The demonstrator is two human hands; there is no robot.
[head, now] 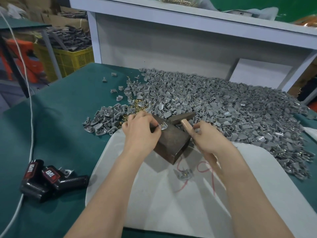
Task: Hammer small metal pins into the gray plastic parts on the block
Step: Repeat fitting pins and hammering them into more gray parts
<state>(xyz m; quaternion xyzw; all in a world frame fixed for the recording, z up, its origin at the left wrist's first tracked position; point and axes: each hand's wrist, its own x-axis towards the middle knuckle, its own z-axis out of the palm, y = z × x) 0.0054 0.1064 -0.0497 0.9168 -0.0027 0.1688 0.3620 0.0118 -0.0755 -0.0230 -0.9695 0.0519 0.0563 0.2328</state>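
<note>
Head view: the only camera, looking down over both forearms at the work.
Left hand (140, 129): curled, fingertips pinching the gray part (163, 126) at its near edge; whether a pin stands between them is too small to tell.
Gray part: lies on the top face of the block (171, 143), toward its far end.
Right hand (208, 137): wrapped round the wooden handle of the hammer (182, 117), gripping close up toward the head.
Hammer: its dark head hangs just beyond the part, over the block's far edge; it looks apart from the part.
Block: rests on the white cloth (171, 203), one corner toward the person.
Step in hand: seating a pin, I judge. Hold the pin upright, tap lightly first, draw the fingertips clear before any firmer blow, and strike square so the pin does not bend or the part skid off.
Count, tools: one hammer, one block.
Count, parts: one on the block; one or two finished pieces (184, 174), blurred, on the cloth; the heap of gray parts (223, 103) is past counting.
Count, pins: loose brass pins (137, 104) in a small pile at the heap's left edge, too many to count.
Count, other: two black devices (51, 179) with red labels on the green table cover (60, 117).
</note>
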